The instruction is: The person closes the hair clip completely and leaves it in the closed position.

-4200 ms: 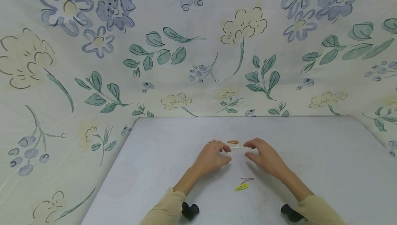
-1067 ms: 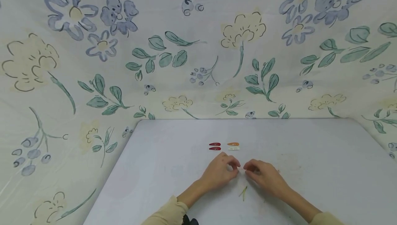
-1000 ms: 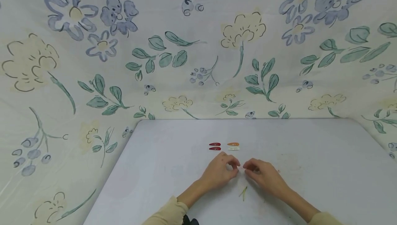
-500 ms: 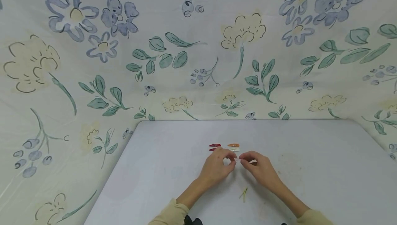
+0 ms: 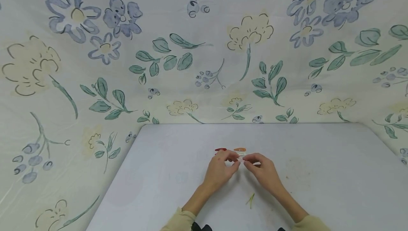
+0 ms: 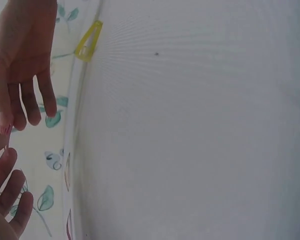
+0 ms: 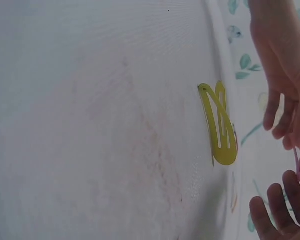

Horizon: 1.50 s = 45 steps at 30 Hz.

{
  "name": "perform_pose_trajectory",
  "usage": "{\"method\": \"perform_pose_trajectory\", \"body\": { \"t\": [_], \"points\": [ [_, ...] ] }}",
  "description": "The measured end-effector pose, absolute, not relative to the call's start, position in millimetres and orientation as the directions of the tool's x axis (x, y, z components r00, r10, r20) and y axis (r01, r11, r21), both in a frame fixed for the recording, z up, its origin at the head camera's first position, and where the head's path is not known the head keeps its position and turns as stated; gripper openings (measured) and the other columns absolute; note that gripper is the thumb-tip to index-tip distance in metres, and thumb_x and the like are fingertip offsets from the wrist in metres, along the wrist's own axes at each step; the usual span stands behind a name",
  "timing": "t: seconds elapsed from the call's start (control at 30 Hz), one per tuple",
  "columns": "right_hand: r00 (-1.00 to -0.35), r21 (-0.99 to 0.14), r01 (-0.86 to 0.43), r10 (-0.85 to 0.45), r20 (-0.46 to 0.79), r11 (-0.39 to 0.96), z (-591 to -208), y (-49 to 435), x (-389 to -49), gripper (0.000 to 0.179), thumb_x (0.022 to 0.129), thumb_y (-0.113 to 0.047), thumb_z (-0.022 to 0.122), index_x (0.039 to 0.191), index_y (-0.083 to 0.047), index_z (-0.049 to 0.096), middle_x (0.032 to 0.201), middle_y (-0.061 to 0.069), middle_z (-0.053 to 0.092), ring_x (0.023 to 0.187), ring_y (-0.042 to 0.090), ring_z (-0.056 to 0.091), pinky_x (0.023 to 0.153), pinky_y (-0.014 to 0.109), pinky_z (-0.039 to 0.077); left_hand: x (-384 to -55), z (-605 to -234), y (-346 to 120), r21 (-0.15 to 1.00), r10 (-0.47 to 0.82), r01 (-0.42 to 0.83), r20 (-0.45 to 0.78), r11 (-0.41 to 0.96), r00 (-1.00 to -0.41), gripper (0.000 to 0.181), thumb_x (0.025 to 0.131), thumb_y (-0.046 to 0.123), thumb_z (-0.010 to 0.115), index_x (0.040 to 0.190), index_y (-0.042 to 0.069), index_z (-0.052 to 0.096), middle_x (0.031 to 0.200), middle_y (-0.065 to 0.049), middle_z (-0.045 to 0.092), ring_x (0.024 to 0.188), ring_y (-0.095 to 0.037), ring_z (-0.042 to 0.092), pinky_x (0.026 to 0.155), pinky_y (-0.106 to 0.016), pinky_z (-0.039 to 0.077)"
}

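Note:
A pink snap hair clip (image 7: pixel 298 167) is held between both hands, just in front of a small group of clips. My left hand (image 5: pixel 218 170) pinches one end with thumb and forefinger; my right hand (image 5: pixel 263 173) pinches the other end. Most of the clip is hidden by the fingertips. Right behind them lie an orange hair clip (image 5: pixel 240 149) and a white hair clip (image 5: pixel 241 154), the white one partly covered. A red hair clip (image 5: pixel 220 149) shows behind the left hand, which hides most of a second red one.
A yellow hair clip (image 5: pixel 250 200), splayed apart, rests on the white table (image 5: pixel 334 174) nearer to me, between the forearms. Dark wrist-camera parts (image 5: pixel 201 226) show beside the left sleeve. A flowered cloth (image 5: pixel 210 47) hangs behind the table's far edge.
Since 4.2 s ago, the pink clip has been picked up from beside the yellow one. Over the last second both hands have moved it away from me, toward the white clip.

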State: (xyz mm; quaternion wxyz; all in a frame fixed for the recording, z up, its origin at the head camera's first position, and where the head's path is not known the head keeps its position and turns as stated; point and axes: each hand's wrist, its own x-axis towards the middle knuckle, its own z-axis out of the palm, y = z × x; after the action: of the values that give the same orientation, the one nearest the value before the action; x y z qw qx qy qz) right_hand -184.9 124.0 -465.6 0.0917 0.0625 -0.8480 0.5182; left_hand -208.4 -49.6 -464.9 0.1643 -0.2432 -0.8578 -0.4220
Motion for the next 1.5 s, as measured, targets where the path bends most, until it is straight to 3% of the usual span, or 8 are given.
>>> {"method": "perform_pose_trajectory", "body": {
  "t": [0.47,0.7,1.17,1.5],
  "points": [
    [-0.966,-0.886,-0.234,0.011,0.260,0.400,-470,124,-190,0.014,0.091,-0.009,0.069,0.104,-0.010,0.072,0.101,0.000,0.070,0.096,0.017,0.064,0.085,0.028,0.054,-213,-465,-48,0.784,0.234,0.449,0.383,0.429,-0.893,0.015,0.085,0.014,0.073,0.100,0.012,0.070,0.077,0.003,0.065,0.078,-0.011,0.061,0.078,-0.034,0.052],
    [-0.963,-0.908,-0.241,0.035,0.269,0.343,-469,122,-194,0.012,0.090,-0.008,0.070,0.102,-0.009,0.072,0.100,0.002,0.070,0.095,0.015,0.064,0.083,0.026,0.054,-217,-463,-49,0.839,0.211,0.417,0.363,0.350,-0.907,0.010,0.086,0.015,0.074,0.094,0.010,0.072,0.077,0.001,0.066,0.076,-0.011,0.060,0.074,-0.026,0.050],
    [-0.969,-0.932,-0.213,0.056,0.239,0.292,-465,116,-197,0.014,0.093,-0.012,0.068,0.106,-0.007,0.072,0.108,0.006,0.071,0.101,0.019,0.063,0.082,0.025,0.051,-224,-458,-54,0.773,0.261,0.471,0.394,0.425,-0.881,0.011,0.087,0.017,0.074,0.096,0.011,0.070,0.081,0.003,0.066,0.080,-0.012,0.059,0.077,-0.036,0.052],
    [-0.970,-0.934,-0.214,0.047,0.237,0.287,-467,115,-199,0.012,0.092,-0.010,0.068,0.103,-0.007,0.072,0.103,0.006,0.071,0.101,0.019,0.064,0.085,0.025,0.052,-227,-460,-60,0.767,0.312,0.490,0.385,0.415,-0.868,0.012,0.089,0.017,0.072,0.099,0.011,0.068,0.081,0.002,0.067,0.077,-0.008,0.061,0.078,-0.034,0.054]
  ]
}}
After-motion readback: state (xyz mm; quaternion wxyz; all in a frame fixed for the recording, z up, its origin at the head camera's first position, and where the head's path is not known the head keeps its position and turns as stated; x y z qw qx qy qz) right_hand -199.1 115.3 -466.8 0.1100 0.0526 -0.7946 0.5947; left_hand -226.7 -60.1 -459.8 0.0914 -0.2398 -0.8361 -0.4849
